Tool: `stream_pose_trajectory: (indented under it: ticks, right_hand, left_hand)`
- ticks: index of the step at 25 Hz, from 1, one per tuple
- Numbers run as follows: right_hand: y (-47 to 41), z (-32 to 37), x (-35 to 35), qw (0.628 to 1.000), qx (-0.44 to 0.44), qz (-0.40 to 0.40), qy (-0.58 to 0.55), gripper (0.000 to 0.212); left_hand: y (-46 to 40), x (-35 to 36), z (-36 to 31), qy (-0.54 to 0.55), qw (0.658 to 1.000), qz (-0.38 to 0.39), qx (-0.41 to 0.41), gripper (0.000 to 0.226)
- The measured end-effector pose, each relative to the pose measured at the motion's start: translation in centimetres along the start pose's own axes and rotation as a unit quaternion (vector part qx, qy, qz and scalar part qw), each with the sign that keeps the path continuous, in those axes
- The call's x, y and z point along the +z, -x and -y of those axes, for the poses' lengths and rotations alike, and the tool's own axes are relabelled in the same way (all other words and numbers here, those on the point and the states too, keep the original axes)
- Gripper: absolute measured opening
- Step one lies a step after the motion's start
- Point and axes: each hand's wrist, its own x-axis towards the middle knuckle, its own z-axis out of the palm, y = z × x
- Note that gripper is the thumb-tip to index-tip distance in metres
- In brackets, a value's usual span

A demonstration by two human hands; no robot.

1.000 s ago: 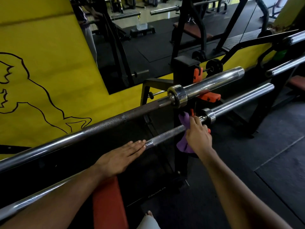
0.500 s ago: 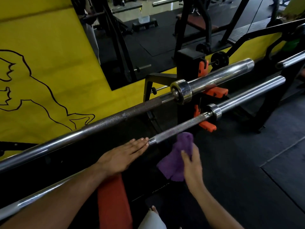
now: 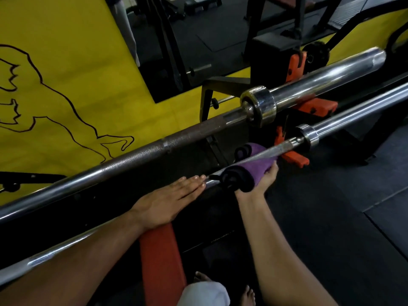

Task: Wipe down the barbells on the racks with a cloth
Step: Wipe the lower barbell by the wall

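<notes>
1. Since half a second ago, our right hand (image 3: 263, 181) has brought the purple cloth (image 3: 254, 166) up from below the lower barbell (image 3: 344, 119) and wrapped it under the shaft; our left hand (image 3: 167, 202) has stayed put.
2. Right grip curls round the cloth from beneath, pressing it against the bar, just short of the collar (image 3: 309, 134).
3. Left grip is flat, fingers straight, resting on the same bar just left of the cloth.
4. That barbell's long axis runs from lower left to upper right; the unwiped sleeve lies up-right of the cloth, nearer our right hand.
5. Upper barbell (image 3: 136, 157) sits just behind, parallel.
6. We read no brand or writing anywhere.
</notes>
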Motion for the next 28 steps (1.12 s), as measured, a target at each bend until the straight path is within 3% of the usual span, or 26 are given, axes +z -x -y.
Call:
stream_pose_trajectory:
  ticks: [4,8,11,14,18,24,28]
  right_hand:
    - [1.9,-3.6,0.1,0.999,0.018,-0.002,0.045,0.049]
    - [0.9,1.4,1.4,0.999,-0.042,-0.01,0.015,0.038]
    - [1.3,3.2,1.8,0.988,-0.015,-0.085,0.127,0.05]
    - [2.5,-0.4,1.3,0.996,-0.038,-0.026,0.08,0.046]
    - [2.7,-4.9,-0.3,0.996,0.015,0.026,0.086,0.043]
    - [0.2,2.9,1.5,0.994,-0.096,-0.01,0.047,0.037]
    - [-1.6,1.0,-0.3,0.985,-0.088,0.002,0.145,0.043]
  left_hand:
    - [-0.1,-0.3,-0.2,0.0,1.0,-0.023,0.002,0.077]
    - [0.1,-0.5,-0.5,-0.013,1.0,-0.019,0.0,0.077]
    - [-0.2,-0.8,-0.3,-0.015,1.0,-0.008,-0.006,0.078]
    - [-0.2,-1.0,-0.4,-0.004,1.0,-0.004,-0.007,0.079]
    - [-0.3,-1.3,-0.4,0.009,1.0,-0.008,0.001,0.072]
    - [0.0,-1.1,-0.5,-0.006,1.0,0.0,-0.013,0.078]
    - [-0.1,-0.9,-0.3,-0.015,1.0,-0.006,-0.011,0.076]
